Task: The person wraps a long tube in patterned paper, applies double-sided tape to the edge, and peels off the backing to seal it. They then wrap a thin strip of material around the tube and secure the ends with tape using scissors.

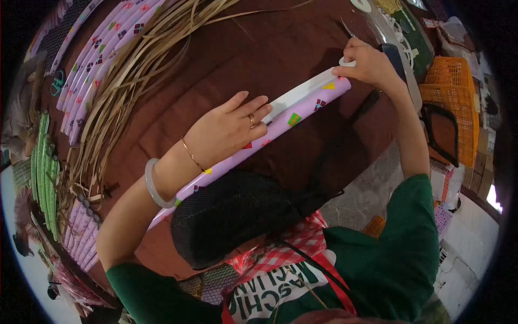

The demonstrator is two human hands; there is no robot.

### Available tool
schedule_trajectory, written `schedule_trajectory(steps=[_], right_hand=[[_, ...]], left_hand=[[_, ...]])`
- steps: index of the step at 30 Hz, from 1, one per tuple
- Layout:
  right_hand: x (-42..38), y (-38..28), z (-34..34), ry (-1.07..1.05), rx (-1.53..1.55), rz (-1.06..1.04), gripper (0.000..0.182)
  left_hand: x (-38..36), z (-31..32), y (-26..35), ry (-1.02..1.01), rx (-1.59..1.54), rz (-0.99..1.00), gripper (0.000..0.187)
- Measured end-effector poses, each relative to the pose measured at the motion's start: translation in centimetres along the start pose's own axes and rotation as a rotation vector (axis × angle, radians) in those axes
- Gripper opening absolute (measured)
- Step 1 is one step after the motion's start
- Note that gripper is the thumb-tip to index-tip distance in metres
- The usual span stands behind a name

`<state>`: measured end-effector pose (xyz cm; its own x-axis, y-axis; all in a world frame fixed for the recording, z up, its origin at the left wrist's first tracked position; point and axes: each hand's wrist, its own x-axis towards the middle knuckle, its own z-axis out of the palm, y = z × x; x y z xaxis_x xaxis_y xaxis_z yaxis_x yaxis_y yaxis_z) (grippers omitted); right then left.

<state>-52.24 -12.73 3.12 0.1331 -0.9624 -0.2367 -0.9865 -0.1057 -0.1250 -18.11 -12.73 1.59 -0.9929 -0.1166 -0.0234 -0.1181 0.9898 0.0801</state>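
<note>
A long lilac paper-wrapped roll point(302, 110) with small coloured shapes lies slantwise on the brown table point(259, 48). My left hand point(229, 127) presses flat on its middle, fingers spread, wearing a ring, a thin bracelet and a pale bangle. My right hand point(367, 62) is at the roll's far end, pinching a small white roll of tape point(347, 62) against the white edge strip. A black mesh piece point(232, 216) rests below the roll near my chest.
Several similar lilac wrapped rolls point(102, 48) lie at the upper left beside a heap of tan flat strips point(135, 75). Green rolls point(46, 173) lie at the left edge. Orange plastic baskets point(450, 92) stand on the right. Scissors point(58, 83) lie at far left.
</note>
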Motion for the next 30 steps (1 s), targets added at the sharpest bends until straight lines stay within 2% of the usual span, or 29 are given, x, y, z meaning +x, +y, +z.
schedule_trajectory(steps=[8, 10, 16, 18, 21, 22, 25, 27, 30], right_hand=[[0.3, -0.2, 0.2, -0.006, 0.018, 0.028, 0.040], [0.4, 0.1, 0.3, 0.003, -0.013, -0.029, 0.043], [0.8, -0.3, 0.0, -0.060, -0.032, 0.027, 0.047], [0.9, -0.5, -0.2, -0.070, -0.051, 0.025, 0.047], [1.3, -0.4, -0.2, -0.114, -0.103, 0.027, 0.049], [1.4, -0.4, -0.2, -0.147, -0.139, 0.027, 0.050], [1.3, -0.7, -0.3, -0.133, -0.208, -0.005, 0.052], [1.4, -0.5, -0.1, -0.083, -0.198, 0.031, 0.054], [1.8, 0.4, -0.1, -0.118, -0.111, -0.020, 0.058]], left_hand=[[-0.1, 0.2, -0.1, 0.026, -0.002, 0.006, 0.014], [-0.1, 0.1, -0.1, 0.039, -0.012, 0.007, 0.014], [0.0, -0.1, -1.2, -0.010, -0.055, 0.025, 0.022], [0.4, 0.0, -1.8, 0.093, -0.113, 0.044, 0.025], [2.4, -0.1, -2.3, 0.066, -0.240, 0.016, 0.029], [3.1, 0.4, -2.4, 0.166, -0.118, 0.052, 0.031], [4.4, 0.4, -2.2, 0.085, -0.058, 0.066, 0.031], [4.7, 0.2, -2.0, 0.039, -0.089, 0.043, 0.034], [5.4, -0.2, -2.0, -0.040, -0.136, 0.007, 0.035]])
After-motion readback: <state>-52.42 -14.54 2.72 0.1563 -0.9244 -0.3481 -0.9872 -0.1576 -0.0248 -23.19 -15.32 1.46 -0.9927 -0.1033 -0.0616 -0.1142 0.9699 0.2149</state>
